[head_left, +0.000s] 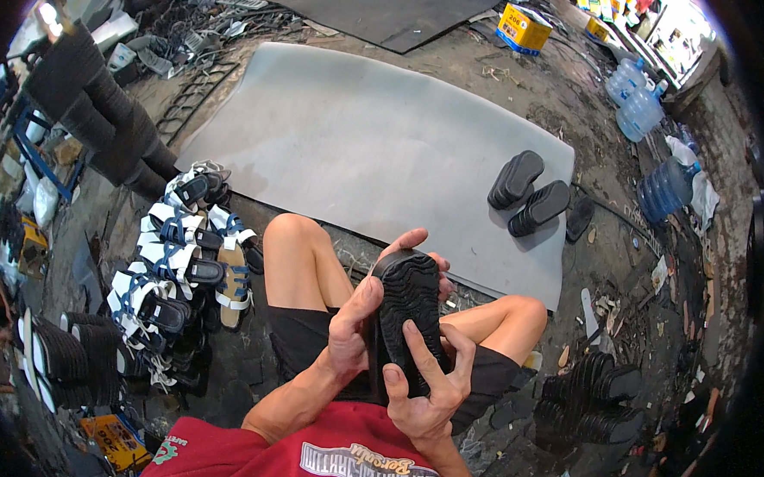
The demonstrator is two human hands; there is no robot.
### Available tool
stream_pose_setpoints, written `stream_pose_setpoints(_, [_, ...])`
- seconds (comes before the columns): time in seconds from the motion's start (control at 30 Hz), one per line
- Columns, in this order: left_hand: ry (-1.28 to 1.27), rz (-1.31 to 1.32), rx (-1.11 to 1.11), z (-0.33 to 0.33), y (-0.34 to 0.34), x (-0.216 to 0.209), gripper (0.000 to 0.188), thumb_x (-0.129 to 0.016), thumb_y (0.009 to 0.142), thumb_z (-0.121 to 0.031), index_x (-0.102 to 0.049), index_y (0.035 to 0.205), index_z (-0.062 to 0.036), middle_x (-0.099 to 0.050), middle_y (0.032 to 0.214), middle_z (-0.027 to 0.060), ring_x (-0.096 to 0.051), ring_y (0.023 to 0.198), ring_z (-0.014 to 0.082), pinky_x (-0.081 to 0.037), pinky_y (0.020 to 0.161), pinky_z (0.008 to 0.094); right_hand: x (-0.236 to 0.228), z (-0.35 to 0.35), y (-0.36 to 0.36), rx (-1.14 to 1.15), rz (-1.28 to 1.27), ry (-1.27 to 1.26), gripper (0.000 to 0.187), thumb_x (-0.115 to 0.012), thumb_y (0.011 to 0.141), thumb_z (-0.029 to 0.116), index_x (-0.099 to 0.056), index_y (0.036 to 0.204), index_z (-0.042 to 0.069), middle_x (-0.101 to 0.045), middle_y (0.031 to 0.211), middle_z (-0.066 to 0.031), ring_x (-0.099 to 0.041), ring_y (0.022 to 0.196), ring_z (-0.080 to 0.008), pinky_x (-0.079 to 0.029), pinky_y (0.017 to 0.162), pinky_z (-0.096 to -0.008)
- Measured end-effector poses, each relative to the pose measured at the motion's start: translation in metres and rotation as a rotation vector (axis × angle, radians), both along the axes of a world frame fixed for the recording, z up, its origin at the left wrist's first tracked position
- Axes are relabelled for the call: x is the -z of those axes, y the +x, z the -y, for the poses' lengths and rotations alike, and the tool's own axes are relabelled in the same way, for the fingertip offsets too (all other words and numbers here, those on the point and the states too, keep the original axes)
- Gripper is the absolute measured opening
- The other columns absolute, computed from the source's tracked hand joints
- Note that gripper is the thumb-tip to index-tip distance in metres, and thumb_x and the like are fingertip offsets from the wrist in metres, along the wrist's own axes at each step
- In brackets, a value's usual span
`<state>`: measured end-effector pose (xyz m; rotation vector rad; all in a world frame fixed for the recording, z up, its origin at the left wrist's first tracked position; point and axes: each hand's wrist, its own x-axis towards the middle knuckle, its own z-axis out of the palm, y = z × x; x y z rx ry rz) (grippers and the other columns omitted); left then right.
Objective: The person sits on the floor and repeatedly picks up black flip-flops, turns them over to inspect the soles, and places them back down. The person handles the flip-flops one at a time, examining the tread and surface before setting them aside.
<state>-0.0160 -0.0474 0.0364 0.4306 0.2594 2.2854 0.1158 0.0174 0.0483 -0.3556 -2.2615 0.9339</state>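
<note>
A black shoe sole with a wavy tread is held upright above my lap, its tread facing me. My left hand grips it along the left edge and from behind; the thumb lies at the side, and fingertips show past the far end. Against the lower tread press the index finger and thumb of my right hand, while its other fingers curl around the right edge. Whatever lies on the sole's hidden face cannot be seen.
A grey sheet covers the ground ahead, with two stacks of black soles at its right end. Piled sandals stand at left, more soles at right. Beyond are blue water jugs and a yellow box.
</note>
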Motion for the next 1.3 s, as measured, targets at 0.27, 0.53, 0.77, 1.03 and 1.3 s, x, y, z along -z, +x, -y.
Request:
stream_pose_setpoints(0.27, [-0.082,-0.025,0.034,-0.001,-0.015,0.003,0.047,-0.058,0.105,-0.035,-0.042,0.144,-0.0152,-0.054,0.133,0.0188,-0.062,0.113,0.0256,-0.055,0.102,0.0409,-0.006,-0.006,-0.007,-0.071,0.057,-0.026,0.059,-0.089,0.077,0.026,-0.077,0.133,0.013,-0.061,0.119,-0.0235,-0.066,0.105,-0.0375,-0.057,0.090,-0.0438])
stream_pose_setpoints(0.53, [-0.241,-0.047,-0.059,-0.003,-0.019,0.013,0.042,-0.061,0.102,-0.035,-0.046,0.132,-0.0096,-0.050,0.106,0.0075,-0.055,0.090,0.0172,-0.052,0.087,0.0348,-0.011,-0.019,-0.004,-0.215,0.246,-0.154,0.069,-0.090,0.079,0.026,-0.069,0.143,0.013,-0.061,0.123,-0.0226,-0.066,0.110,-0.0376,-0.057,0.093,-0.0450])
stream_pose_setpoints(0.77, [-0.101,-0.105,-0.538,0.006,-0.042,-0.005,0.045,-0.060,0.088,-0.029,-0.051,0.126,-0.0057,-0.051,0.099,0.0097,-0.053,0.086,0.0219,-0.047,0.084,0.0399,0.057,-0.053,0.028,-0.200,0.033,-1.399,0.048,-0.070,0.103,0.013,-0.053,0.146,0.000,-0.070,0.129,-0.0109,-0.069,0.116,-0.0193,-0.054,0.102,-0.0348])
stream_pose_setpoints(1.03, [-0.125,0.223,0.144,0.026,0.003,0.020,0.067,-0.051,0.101,-0.066,-0.054,0.129,-0.0051,-0.052,0.148,0.0212,-0.039,0.150,0.0383,-0.031,0.127,0.0515,0.041,-0.114,0.009,0.159,-0.435,-1.138,0.015,-0.068,0.106,0.018,-0.069,0.114,0.006,-0.069,0.099,0.0003,-0.064,0.092,-0.0095,-0.054,0.084,-0.0288])
stream_pose_setpoints(1.3, [-0.624,-0.310,0.824,-0.003,0.017,0.062,0.089,-0.026,0.108,-0.072,-0.023,0.169,-0.0071,-0.039,0.168,0.0128,-0.043,0.152,0.0306,-0.036,0.126,0.0467,0.030,-0.152,0.031,-0.055,-0.030,-0.548,0.024,-0.081,0.098,0.024,-0.074,0.099,0.001,-0.058,0.089,0.0048,-0.047,0.074,-0.0065,-0.038,0.068,-0.0231])
